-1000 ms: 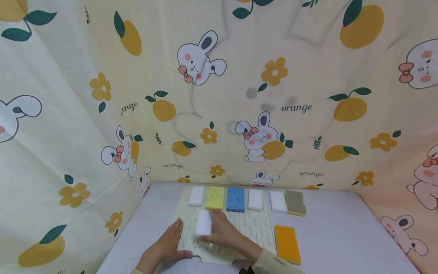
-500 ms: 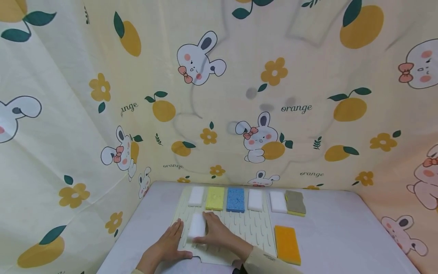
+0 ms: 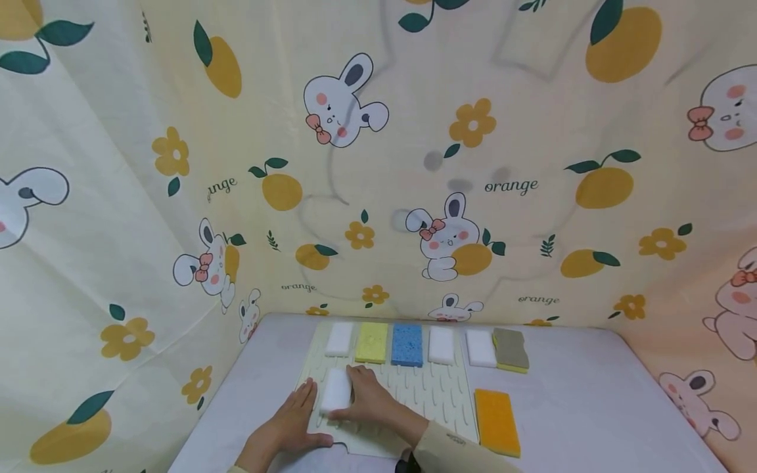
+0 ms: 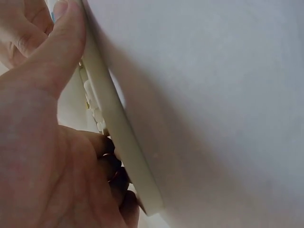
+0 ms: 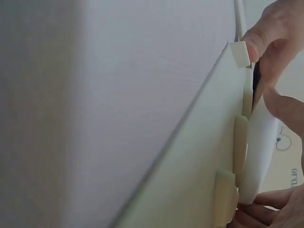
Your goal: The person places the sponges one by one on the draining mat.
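My right hand (image 3: 375,407) holds a white sponge block (image 3: 336,389) between thumb and fingers, low over the front left of a cream ridged board (image 3: 432,404). In the right wrist view the block (image 5: 262,147) sits close against the board's raised ridges, the thumb above it and fingers at its lower end. My left hand (image 3: 290,418) rests on the board's front left corner, its fingers along the left edge and the thumb at the front edge. In the left wrist view the left hand (image 4: 38,104) lies along the board's rim (image 4: 128,147).
Along the board's back edge lie a white sponge (image 3: 340,338), a yellow sponge (image 3: 372,342), a blue sponge (image 3: 407,345) and another white sponge (image 3: 441,345). Right of the board lie a white sponge (image 3: 481,348), a grey-and-yellow sponge (image 3: 511,349) and an orange sponge (image 3: 497,422). A printed curtain surrounds the table.
My right hand has shifted left with the white sponge block, bringing it toward the board's left edge beside the left hand. The left hand and the other sponges stay in place.
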`<state>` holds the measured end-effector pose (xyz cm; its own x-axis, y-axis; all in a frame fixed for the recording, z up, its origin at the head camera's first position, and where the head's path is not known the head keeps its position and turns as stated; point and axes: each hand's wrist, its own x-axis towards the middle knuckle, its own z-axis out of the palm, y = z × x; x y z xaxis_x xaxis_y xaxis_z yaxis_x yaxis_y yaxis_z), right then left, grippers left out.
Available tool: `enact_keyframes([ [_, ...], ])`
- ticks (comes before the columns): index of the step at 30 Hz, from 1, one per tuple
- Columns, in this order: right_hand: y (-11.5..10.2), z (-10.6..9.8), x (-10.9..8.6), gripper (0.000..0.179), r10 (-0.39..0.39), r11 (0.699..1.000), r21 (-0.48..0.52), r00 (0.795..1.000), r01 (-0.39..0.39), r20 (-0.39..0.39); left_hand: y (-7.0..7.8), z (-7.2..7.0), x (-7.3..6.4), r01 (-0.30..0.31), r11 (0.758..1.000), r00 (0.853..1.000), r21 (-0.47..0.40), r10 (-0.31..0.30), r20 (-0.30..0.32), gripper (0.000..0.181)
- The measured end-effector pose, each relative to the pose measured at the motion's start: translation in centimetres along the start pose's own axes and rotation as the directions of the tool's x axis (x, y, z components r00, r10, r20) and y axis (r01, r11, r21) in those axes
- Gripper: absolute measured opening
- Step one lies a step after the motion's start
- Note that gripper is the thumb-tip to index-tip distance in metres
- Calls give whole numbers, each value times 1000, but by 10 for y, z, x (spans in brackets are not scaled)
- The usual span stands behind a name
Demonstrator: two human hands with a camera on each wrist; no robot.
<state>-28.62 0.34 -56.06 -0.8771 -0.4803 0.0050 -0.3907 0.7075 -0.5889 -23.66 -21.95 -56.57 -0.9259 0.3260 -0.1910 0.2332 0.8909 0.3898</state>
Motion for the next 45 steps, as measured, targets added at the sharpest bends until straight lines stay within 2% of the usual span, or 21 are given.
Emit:
enact_keyframes([
  [7, 2, 2, 0, 122, 5, 999, -43, 1000, -4, 6, -2, 2, 1, -15, 1000, 1000, -18, 15, 6, 133],
  [16, 0, -1, -3, 124, 3, 1000, -27, 1000, -4, -7, 2, 3, 4, 16, 999, 1000, 43, -17, 19, 129],
  [21, 2, -3, -5, 123, 19, 999, 40, 1000, -20, 22, 1, 3, 5, 27, 998, 999, 48, -28, 20, 128],
  [24, 4, -7, -8, 122, 25, 995, 100, 999, -28, 31, -1, 4, 6, 12, 999, 999, 42, -14, 33, 131],
  [28, 8, -11, -16, 123, 5, 991, 131, 1000, -6, 8, -6, 8, 7, -27, 1000, 999, -6, 27, 19, 135],
  [31, 13, -17, -24, 122, -13, 991, 130, 1000, 15, -19, -10, 12, 7, -45, 998, 999, -39, 45, -19, 136],
  [37, 19, -38, -43, 112, 16, 982, 190, 999, -9, -33, -14, 15, 8, -48, 998, 998, -31, 47, -47, 135],
  [45, 34, -55, -69, 105, 6, 989, 146, 999, 2, -52, -12, 13, 4, -29, 998, 999, -51, 27, -35, 139],
])
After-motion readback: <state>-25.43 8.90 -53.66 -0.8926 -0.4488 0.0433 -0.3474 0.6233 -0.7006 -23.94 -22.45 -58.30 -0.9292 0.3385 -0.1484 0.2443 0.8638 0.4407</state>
